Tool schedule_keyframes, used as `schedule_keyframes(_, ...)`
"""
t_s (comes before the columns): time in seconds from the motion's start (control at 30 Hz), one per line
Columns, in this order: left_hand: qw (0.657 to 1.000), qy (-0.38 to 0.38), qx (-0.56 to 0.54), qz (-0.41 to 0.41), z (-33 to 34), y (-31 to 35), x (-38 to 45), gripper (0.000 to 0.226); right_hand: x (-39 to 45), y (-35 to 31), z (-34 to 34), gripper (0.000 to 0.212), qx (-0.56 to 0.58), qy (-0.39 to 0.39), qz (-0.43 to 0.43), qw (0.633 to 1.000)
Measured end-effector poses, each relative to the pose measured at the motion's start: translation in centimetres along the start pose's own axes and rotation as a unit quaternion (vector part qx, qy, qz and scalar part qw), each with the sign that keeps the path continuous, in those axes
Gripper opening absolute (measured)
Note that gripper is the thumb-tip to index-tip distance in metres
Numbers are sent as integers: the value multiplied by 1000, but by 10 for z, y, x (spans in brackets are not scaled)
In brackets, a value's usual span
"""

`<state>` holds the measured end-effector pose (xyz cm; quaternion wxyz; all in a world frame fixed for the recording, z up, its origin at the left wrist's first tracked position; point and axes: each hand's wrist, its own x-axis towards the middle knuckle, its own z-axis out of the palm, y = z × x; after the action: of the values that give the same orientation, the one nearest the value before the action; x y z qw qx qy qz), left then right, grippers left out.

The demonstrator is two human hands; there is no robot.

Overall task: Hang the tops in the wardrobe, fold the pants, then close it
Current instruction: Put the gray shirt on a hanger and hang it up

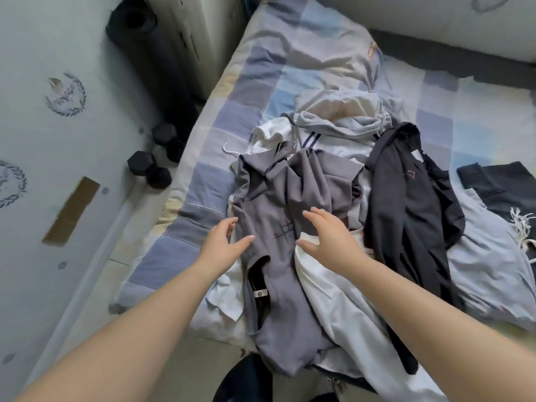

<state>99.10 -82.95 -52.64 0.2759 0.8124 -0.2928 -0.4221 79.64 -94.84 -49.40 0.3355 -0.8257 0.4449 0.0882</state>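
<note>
Clothes in a loose pile on the bed (203, 158), over a checked blue and cream cover. Grey top (278, 256) on top of the pile, nearest, spread lengthwise with the neck opening and small white label toward the near edge, a dark hash-like mark on the chest. Left hand (223, 242) over the left side of the grey top, fingers straight and a little spread, holding nothing; touching the cloth or just above it, cannot tell. Right hand (327, 236) over the middle of the pile, where grey top meets white garment (342, 309), fingers straight and relaxed, also holding nothing. Both hands apart, with the chest mark between them. White garment under and right of the grey top, reaching to the near edge of the bed. Black top (412, 204) to the right, lying long and crumpled, partly on a pale blue garment (487, 274). Light hoodie (342, 117) behind the grey top, with two dark stripes. Dark folded piece (499, 184) at the far right of the bed. White hanger hook (230, 150) showing at the left edge of the pile. Dumbbells (156, 161) on the floor left of the bed, near a rolled dark mat (130, 27). Wardrobe not visible from here
</note>
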Motion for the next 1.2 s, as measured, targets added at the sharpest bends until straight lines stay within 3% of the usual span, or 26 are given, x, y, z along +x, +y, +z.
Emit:
schedule_keyframes(0.2, 993, -94, 71, -19, 29, -75, 36, 63, 36, 0, 98, 66, 62, -79, 65, 993)
schedule_keyframes(0.37, 985, -131, 114, -23, 47, -97, 56, 76, 51, 4, 148, 71, 103, -110, 122, 981)
schedule_keyframes(0.5, 981, -173, 6, -92, 66, -98, 62, 85, 61, 9, 169, 69, 161, -103, 159, 969)
schedule_keyframes(0.6, 980, -160, -62, -101, 75, -98, 60, 84, 61, 8, 177, 58, 210, -92, 168, 959)
schedule_keyframes(0.8, 989, -138, -44, 2, 60, -71, 51, 76, 50, -9, 157, 35, 244, -32, 138, 959)
schedule_keyframes(1.03, 977, -179, -60, 102, 28, 10, 17, 35, 18, -19, 93, 35, 257, 64, 93, 960)
schedule_keyframes(1.2, 970, -155, -145, 117, 8, 97, -28, 13, -28, -28, 16, 26, 357, 173, 41, 917)
